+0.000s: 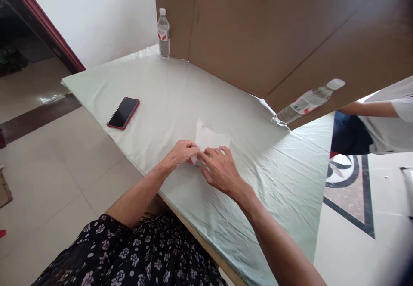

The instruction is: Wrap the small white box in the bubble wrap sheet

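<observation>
A thin white sheet, like tissue paper (211, 138), lies partly raised on the table in front of me. My left hand (182, 153) pinches its near left corner between thumb and fingers. Close beside it, my right hand (222, 172) has its fingers curled over the sheet's near edge, thumb and forefinger drawn together at the fold. Beneath the fingers shows a small patch of red and grey, mostly hidden; I cannot make out what it is.
A phone in a red case (123, 113) lies to the left on the pale green tablecloth (161, 92). Two water bottles, one at the back (164, 34) and one at the right (306, 103), stand against a large cardboard panel (245, 32). Another person's arm (371, 108) shows at far right.
</observation>
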Motion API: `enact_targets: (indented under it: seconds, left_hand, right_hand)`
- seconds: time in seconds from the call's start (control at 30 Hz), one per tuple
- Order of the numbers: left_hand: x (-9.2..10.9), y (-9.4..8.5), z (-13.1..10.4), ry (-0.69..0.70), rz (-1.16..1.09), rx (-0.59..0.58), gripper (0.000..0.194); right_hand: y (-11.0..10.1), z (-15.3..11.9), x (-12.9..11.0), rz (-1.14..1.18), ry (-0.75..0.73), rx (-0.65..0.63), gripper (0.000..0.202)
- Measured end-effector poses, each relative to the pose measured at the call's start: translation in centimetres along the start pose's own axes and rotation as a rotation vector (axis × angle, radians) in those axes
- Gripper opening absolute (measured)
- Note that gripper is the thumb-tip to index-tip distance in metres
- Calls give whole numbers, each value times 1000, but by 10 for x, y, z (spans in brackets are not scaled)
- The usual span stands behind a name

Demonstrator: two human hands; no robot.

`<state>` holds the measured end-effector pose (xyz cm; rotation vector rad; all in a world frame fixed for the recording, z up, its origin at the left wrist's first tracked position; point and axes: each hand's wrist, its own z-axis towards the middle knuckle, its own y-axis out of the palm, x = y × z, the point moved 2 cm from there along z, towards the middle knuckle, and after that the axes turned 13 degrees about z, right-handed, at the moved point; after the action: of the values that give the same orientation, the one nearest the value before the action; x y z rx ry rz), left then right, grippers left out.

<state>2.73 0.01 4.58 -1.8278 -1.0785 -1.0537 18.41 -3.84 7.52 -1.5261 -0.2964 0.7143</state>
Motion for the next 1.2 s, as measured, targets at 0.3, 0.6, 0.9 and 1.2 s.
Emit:
enact_targets:
  seconds: [0.3,0.6,0.9,1.2]
  left_hand:
    - [3,8,-9,414,777,62,20]
    - [-5,23,-13,575,977,142,16]
    - [8,28,-19,529,1198,64,19]
    - [10,32,-14,480,1203,17,19]
  right_hand:
    - [18,-72,46,425,589,397,35]
    - [47,-60,50,792,825,416,71]
    - [49,-30,42,750,756,563,74]
    - [39,-16,29,993,717,621,78]
